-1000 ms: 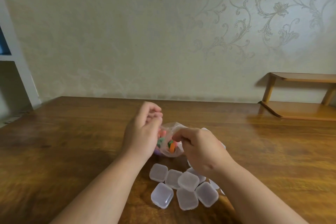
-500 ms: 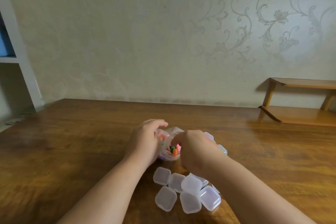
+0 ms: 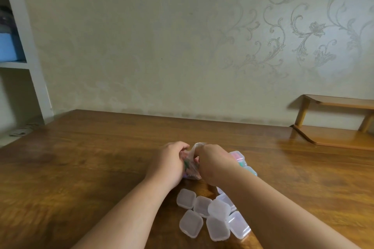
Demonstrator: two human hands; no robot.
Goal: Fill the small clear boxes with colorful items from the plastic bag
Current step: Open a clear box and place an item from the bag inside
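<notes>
A small clear plastic bag (image 3: 191, 164) of colorful items sits on the wooden table (image 3: 81, 168), squeezed between both hands. My left hand (image 3: 169, 160) grips its left side and my right hand (image 3: 214, 162) pinches its top edge. Green and pink pieces show through the plastic. Several small clear boxes (image 3: 210, 216), closed and looking empty, lie in a cluster near me under my right forearm. Behind my right hand, a few more boxes (image 3: 239, 157) show pink and green contents.
A low wooden shelf (image 3: 334, 123) stands at the table's back right against the patterned wall. A white shelving unit (image 3: 24, 56) with a blue box rises at the far left.
Both hands have come closer together around the bag and lowered it toward the table. The colorful pieces are more hidden by my fingers than before.
</notes>
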